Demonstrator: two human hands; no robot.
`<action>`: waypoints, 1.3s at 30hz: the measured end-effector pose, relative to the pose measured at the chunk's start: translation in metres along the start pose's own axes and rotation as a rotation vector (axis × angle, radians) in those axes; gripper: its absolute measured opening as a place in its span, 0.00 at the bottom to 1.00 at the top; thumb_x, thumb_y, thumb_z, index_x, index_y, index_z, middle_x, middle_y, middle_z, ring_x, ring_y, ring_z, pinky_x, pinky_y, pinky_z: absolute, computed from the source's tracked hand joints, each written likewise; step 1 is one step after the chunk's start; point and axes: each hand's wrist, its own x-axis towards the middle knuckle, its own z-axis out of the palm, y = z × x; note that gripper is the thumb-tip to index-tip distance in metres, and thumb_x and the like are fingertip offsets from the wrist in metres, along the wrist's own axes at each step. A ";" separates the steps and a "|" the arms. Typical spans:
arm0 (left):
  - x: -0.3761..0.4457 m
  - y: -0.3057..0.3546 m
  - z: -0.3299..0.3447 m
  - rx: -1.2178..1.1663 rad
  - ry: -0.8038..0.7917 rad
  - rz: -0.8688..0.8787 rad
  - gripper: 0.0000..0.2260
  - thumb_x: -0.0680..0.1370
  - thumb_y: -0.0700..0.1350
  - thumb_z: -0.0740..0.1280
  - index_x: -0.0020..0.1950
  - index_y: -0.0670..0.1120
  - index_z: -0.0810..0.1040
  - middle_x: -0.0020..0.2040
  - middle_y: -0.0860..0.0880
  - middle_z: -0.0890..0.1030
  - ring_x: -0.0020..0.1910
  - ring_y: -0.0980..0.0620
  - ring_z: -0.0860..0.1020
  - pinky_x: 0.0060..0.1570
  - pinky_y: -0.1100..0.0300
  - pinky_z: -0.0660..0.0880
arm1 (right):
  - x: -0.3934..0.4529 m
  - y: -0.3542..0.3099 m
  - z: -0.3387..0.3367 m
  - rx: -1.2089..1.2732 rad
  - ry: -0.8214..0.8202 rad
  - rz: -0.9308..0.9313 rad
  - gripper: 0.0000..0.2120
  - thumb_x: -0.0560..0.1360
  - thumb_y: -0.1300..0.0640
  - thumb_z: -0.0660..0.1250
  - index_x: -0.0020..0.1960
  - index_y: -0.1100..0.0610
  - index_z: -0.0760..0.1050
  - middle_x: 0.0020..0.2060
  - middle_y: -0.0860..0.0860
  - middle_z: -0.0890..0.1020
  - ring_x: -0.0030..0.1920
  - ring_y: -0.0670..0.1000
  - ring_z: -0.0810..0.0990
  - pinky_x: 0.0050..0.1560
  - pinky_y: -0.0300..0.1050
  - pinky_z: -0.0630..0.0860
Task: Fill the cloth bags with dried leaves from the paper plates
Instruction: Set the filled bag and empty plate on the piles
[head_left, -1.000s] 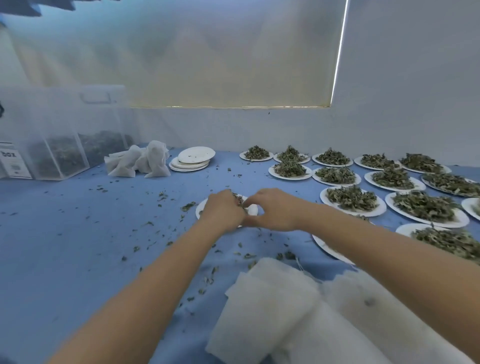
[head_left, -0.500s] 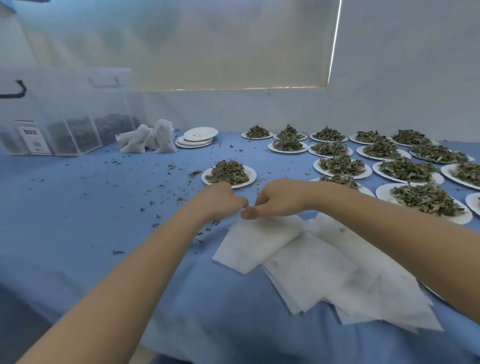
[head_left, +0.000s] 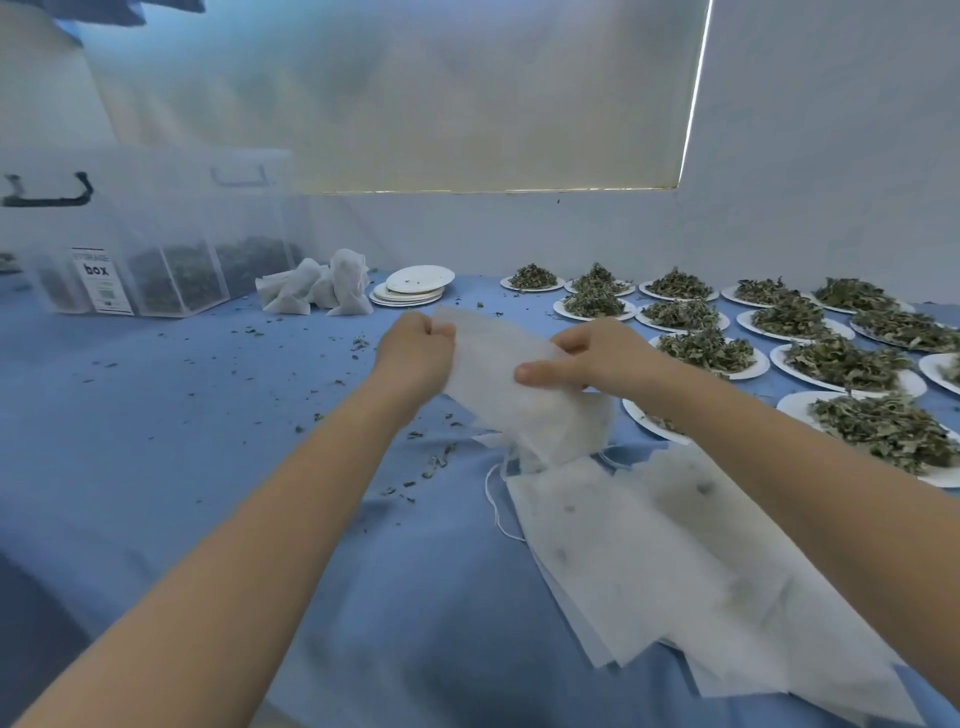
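Both hands hold one white cloth bag (head_left: 501, 384) lifted above the blue table. My left hand (head_left: 413, 351) grips its far left edge in a fist. My right hand (head_left: 587, 358) pinches its right side, thumb on the near face. The bag's lower end hangs down to a pile of flat empty cloth bags (head_left: 675, 561) at the near right. Several paper plates heaped with dried leaves (head_left: 709, 348) fill the right of the table. Another leaf plate (head_left: 649, 421) is mostly hidden under my right forearm.
Filled white bags (head_left: 317, 288) lie at the back beside a stack of empty paper plates (head_left: 413, 288). A clear storage box (head_left: 150, 244) holding leaves stands at the back left. Leaf crumbs (head_left: 358, 343) are scattered over the blue tablecloth (head_left: 156, 441). A wall runs behind.
My hands went from the plate of leaves to the pile of empty bags, pinched one and lifted it, spreading apart. The view has tilted up.
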 end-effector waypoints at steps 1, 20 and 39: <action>0.006 0.000 -0.004 -0.037 0.029 -0.005 0.09 0.79 0.45 0.58 0.39 0.46 0.67 0.37 0.47 0.70 0.34 0.50 0.66 0.30 0.58 0.61 | 0.000 0.003 -0.005 0.033 -0.032 0.019 0.38 0.55 0.36 0.76 0.48 0.68 0.78 0.37 0.55 0.78 0.39 0.48 0.77 0.45 0.44 0.74; 0.053 -0.013 0.012 0.054 0.157 0.207 0.32 0.72 0.52 0.69 0.72 0.49 0.61 0.69 0.49 0.65 0.69 0.48 0.63 0.67 0.48 0.62 | 0.077 -0.025 0.020 0.578 0.001 0.143 0.05 0.77 0.60 0.65 0.48 0.55 0.79 0.45 0.52 0.81 0.43 0.50 0.78 0.46 0.45 0.72; 0.123 -0.008 0.035 -0.306 0.259 0.162 0.11 0.79 0.52 0.61 0.39 0.50 0.75 0.34 0.56 0.74 0.35 0.60 0.70 0.37 0.64 0.66 | 0.150 -0.028 0.034 -0.072 0.272 -0.214 0.04 0.77 0.53 0.64 0.48 0.53 0.71 0.29 0.45 0.71 0.38 0.46 0.71 0.32 0.28 0.66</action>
